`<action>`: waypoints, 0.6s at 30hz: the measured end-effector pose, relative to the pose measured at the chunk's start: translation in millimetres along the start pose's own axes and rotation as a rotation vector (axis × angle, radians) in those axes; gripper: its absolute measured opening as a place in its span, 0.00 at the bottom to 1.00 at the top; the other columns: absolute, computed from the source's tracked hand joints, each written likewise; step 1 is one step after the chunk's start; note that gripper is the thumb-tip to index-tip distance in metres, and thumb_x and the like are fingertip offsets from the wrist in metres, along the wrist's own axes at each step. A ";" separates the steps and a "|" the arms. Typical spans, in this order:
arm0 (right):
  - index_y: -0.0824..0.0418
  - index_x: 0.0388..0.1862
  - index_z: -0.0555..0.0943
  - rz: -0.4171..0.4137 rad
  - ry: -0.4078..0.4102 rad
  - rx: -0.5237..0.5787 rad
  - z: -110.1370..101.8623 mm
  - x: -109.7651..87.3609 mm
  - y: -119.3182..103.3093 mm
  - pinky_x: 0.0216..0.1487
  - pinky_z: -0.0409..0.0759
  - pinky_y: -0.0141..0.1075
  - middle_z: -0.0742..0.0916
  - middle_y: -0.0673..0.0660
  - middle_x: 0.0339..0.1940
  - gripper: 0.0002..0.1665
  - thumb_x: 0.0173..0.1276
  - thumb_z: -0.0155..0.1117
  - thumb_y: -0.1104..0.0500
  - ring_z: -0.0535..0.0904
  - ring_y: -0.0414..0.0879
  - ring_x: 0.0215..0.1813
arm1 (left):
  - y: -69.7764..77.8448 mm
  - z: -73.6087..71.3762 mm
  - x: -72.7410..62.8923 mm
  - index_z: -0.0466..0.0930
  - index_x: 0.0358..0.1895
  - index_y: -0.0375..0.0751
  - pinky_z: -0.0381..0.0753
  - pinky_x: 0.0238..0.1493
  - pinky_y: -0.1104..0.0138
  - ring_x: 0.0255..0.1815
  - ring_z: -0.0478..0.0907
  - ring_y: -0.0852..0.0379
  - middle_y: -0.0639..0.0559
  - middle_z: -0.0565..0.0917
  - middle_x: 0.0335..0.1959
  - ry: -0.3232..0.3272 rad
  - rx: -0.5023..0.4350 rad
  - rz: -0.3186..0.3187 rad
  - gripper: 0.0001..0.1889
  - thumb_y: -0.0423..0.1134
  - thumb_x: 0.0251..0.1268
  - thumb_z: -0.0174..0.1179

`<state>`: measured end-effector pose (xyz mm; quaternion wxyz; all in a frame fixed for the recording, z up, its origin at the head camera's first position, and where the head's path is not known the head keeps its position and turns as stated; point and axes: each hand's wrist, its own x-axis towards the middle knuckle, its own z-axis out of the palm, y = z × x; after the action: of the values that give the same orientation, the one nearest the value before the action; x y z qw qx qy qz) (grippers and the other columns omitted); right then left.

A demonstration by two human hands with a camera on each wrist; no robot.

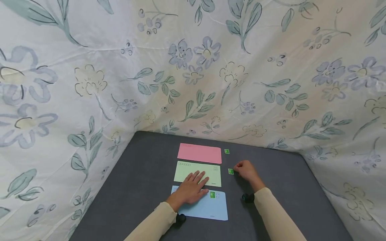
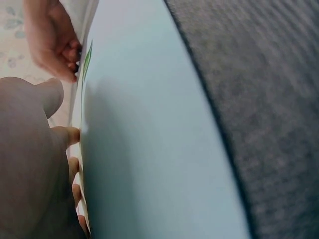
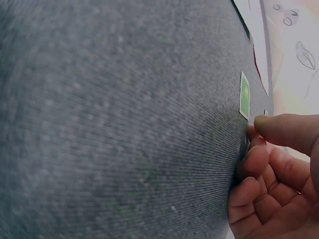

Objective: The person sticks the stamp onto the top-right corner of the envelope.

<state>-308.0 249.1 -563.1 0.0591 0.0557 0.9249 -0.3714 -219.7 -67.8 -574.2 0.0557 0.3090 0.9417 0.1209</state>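
My left hand [image 1: 191, 189] lies with spread, straight fingers on the light green envelope [image 1: 187, 167]; its palm and thumb are over the blue envelope [image 1: 208, 209]. A green stamp [image 1: 212, 194] sits by the upper right of the blue envelope, next to a printed square. My right hand [image 1: 248, 172] has its thumb and index fingertip together at the right edge of another green stamp [image 1: 231, 171], which lies flat on the dark table. In the right wrist view the thumb tip is right at the corner of this stamp [image 3: 244, 95]; I cannot tell whether it is pinched.
A pink envelope [image 1: 199, 153] lies behind the green one, with a further green stamp [image 1: 227, 151] to its right. The dark grey cloth-like tabletop [image 1: 135, 187] ends at a pale floral curtain [image 1: 193, 67] at the back and sides. Each wrist wears a small black camera [image 1: 248, 198].
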 end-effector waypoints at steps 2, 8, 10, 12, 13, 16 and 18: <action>0.66 0.38 0.90 0.005 0.008 -0.021 1.2 -0.1 -2.2 0.31 0.75 0.40 0.85 0.56 0.30 0.09 0.76 0.70 0.61 0.79 0.49 0.31 | -0.6 -0.4 0.3 0.63 0.87 0.51 0.48 0.86 0.48 0.89 0.50 0.45 0.49 0.57 0.89 -0.006 0.005 -0.004 0.33 0.60 0.88 0.44; 0.66 0.37 0.91 0.027 0.038 -0.070 5.3 -1.3 -8.6 0.33 0.76 0.39 0.86 0.56 0.31 0.09 0.75 0.73 0.60 0.79 0.50 0.34 | -3.0 2.1 1.3 0.61 0.88 0.52 0.45 0.86 0.48 0.90 0.47 0.46 0.50 0.55 0.90 -0.015 0.002 -0.011 0.34 0.61 0.89 0.42; 0.67 0.37 0.91 0.025 0.050 -0.074 6.4 -2.2 -10.1 0.34 0.76 0.40 0.87 0.57 0.32 0.09 0.75 0.74 0.61 0.79 0.51 0.35 | -2.9 1.1 1.1 0.62 0.88 0.52 0.47 0.86 0.48 0.89 0.48 0.45 0.49 0.56 0.89 -0.011 0.001 -0.010 0.34 0.61 0.88 0.43; 0.67 0.38 0.91 0.027 0.058 -0.078 7.4 -2.5 -10.6 0.35 0.76 0.40 0.87 0.58 0.33 0.08 0.75 0.74 0.61 0.79 0.52 0.36 | -1.9 -0.5 0.2 0.63 0.87 0.52 0.48 0.86 0.48 0.89 0.49 0.45 0.49 0.57 0.89 -0.007 0.002 -0.010 0.33 0.60 0.88 0.44; 0.67 0.38 0.91 0.026 0.060 -0.083 7.9 -2.7 -10.8 0.35 0.76 0.41 0.87 0.58 0.33 0.08 0.75 0.73 0.61 0.79 0.52 0.36 | -1.5 -0.8 -0.2 0.63 0.87 0.52 0.49 0.86 0.48 0.89 0.50 0.46 0.49 0.57 0.89 -0.004 0.002 -0.009 0.33 0.60 0.88 0.45; 0.67 0.39 0.91 0.025 0.060 -0.090 9.1 -2.5 -10.5 0.36 0.77 0.41 0.88 0.58 0.34 0.08 0.75 0.73 0.62 0.79 0.52 0.37 | -0.4 -1.3 -0.9 0.63 0.87 0.53 0.49 0.86 0.49 0.89 0.50 0.46 0.50 0.57 0.89 -0.007 0.012 -0.011 0.33 0.61 0.88 0.44; 0.68 0.39 0.91 0.022 0.058 -0.093 9.6 -2.0 -9.9 0.36 0.77 0.42 0.88 0.58 0.34 0.08 0.75 0.72 0.62 0.79 0.52 0.37 | -0.8 -0.5 -0.6 0.63 0.87 0.53 0.49 0.86 0.49 0.89 0.50 0.46 0.50 0.57 0.89 -0.005 0.013 -0.011 0.33 0.61 0.88 0.44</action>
<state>-306.8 235.2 -563.0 0.0388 0.0740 0.9418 -0.3257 -219.7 -68.8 -574.0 0.0569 0.3046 0.9440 0.1135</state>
